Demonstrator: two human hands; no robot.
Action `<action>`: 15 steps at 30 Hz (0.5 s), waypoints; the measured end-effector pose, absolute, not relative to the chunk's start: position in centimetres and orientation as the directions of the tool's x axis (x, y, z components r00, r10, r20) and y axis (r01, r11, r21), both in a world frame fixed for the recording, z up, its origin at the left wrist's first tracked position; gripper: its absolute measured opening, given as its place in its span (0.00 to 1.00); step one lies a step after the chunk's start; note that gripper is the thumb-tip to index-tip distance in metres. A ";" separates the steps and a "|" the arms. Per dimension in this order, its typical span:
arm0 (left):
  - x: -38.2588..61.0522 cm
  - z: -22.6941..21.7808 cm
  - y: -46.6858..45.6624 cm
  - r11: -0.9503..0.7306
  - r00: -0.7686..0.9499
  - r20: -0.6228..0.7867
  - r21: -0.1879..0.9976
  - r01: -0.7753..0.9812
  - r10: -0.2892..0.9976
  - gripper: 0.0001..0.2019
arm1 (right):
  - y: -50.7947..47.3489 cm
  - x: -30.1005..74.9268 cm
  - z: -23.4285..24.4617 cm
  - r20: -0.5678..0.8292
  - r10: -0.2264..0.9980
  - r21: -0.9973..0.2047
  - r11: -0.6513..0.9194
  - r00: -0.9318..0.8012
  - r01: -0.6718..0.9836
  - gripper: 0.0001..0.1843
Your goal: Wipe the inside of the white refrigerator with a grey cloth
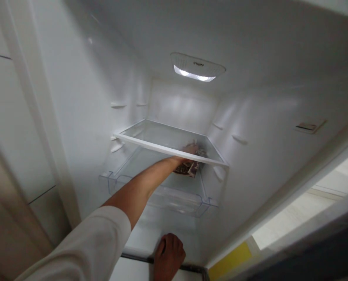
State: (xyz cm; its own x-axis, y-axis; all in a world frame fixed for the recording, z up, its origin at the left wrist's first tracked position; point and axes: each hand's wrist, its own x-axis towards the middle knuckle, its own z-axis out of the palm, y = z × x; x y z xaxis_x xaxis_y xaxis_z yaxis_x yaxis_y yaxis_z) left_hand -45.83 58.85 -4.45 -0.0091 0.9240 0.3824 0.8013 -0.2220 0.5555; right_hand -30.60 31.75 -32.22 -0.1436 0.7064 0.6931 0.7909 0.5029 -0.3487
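Where the left hand reaches: the person's left hand (189,150) is deep inside the open fridge, just under the glass shelf (150,143) and near that shelf's front right corner. The bare forearm runs up to it from a white sleeve (88,242) at the lower left.
Left fingers: they rest on a patterned cloth (188,169). They show only blurred through the glass, so I cannot tell whether they clutch it or press it flat.
Patterned cloth: dark brown with pale marks, bunched just below the shelf's white front rim. It sits above the clear drawer (174,201), towards the drawer's right side. Whether it touches the underside of the glass I cannot tell.
Right hand: the right hand (168,255) is low at the fridge's bottom front edge, back of the hand upward.
Right fingers: curled tight round a dark rail (193,267) that runs along that bottom edge.
Glass shelf: level, seated on ledges in both side walls.
Clear drawer: hangs just beneath the shelf, its front corners jutting forward.
Lamp: a lit lamp (195,72) glows in the fridge ceiling.
Right wall: carries a small rectangular plate (310,126).
Outside: a yellow patch (232,258) shows beyond the fridge's lower right edge.
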 end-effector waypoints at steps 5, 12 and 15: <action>-44.1 -3.8 58.3 -0.243 0.038 0.379 0.511 0.824 0.925 0.16 | 31.6 -30.8 -31.2 0.699 0.702 -0.307 0.467 -0.137 0.829 0.10; -42.8 -2.4 53.9 -0.262 0.024 0.395 0.561 0.785 0.919 0.15 | 31.3 -30.8 -30.7 0.679 0.724 -0.308 0.432 -0.122 0.847 0.09; -42.4 -2.1 51.1 -0.262 0.063 0.332 0.598 0.758 0.941 0.13 | 31.4 -30.8 -30.7 0.682 0.721 -0.300 0.426 -0.120 0.854 0.09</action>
